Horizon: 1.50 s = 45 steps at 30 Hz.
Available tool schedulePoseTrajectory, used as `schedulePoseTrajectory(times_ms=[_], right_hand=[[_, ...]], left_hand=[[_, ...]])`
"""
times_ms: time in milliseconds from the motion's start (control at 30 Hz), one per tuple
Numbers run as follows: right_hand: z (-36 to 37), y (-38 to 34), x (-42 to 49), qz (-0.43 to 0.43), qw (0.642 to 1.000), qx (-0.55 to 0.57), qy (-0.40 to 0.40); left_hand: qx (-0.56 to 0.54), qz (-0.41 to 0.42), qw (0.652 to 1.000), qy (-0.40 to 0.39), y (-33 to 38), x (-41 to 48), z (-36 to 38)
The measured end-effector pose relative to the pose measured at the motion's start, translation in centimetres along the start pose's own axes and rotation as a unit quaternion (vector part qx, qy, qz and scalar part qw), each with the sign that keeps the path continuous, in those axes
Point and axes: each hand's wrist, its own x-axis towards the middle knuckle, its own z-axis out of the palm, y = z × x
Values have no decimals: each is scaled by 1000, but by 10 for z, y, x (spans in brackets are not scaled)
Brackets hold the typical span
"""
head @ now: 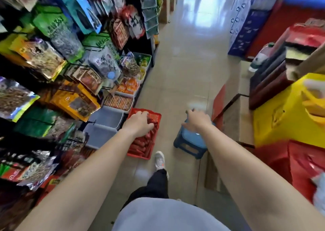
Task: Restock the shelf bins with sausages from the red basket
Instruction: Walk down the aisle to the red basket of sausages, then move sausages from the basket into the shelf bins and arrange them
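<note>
The red basket (153,116) stands on the tiled floor (184,72) just beside the lowest shelf, with sausages (140,145) filling its near half in rows. The left hand (139,123) is stretched over the basket's far half, back of the hand uppermost. Its fingers point down into the basket and are hidden, so whether they hold anything cannot be determined. Two grey shelf bins (107,117) sit immediately left of the basket, with nothing visible inside (interiors partly shadowed). The right hand (198,120) is over a blue stool (189,143) across the aisle, fingers spread wide and holding nothing; contact with the stool is unclear. A white shoe (159,160) stands between basket and stool.
</note>
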Motion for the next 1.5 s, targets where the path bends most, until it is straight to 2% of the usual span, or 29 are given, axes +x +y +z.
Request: schedulePoseTrajectory(times_ms=[267,500,633,767,867,1000,1100,1200,1300,1400,1500], right_hand=[[-87,-37,154,-27,998,-57,-24],[-158,-102,269,-122,987,-101,-23],[-177,-159,337,-200,964,-172,-34],[-169,-229,402,-315,917,-230,-88],[-147,-270,440,-382,870,-264,-165],[-108,-288,475,-445,789,-343,-248],[-83,-284,485,-451,767,-379,-255],[-32,-279,493,-468,751,-389,-257],[52,-275,505,-474,752,-366,-273],[160,-269,525,-486,754,-357,-260],[282,-260,563,-509,736,-368,-254]], left_hand=[[-57,-50,997,-11,-35,144,-77],[-124,-127,984,15,-72,213,-122],[-181,-206,961,35,-105,243,-130],[-243,-307,918,67,-129,265,-120],[-286,-404,865,79,-131,273,-96],[-368,-511,773,75,-103,275,-64],[-412,-548,726,58,-92,274,-33],[-419,-575,700,64,-102,274,20],[-404,-592,693,74,-128,285,94],[-405,-598,688,73,-161,310,194],[-400,-600,688,79,-196,347,305]])
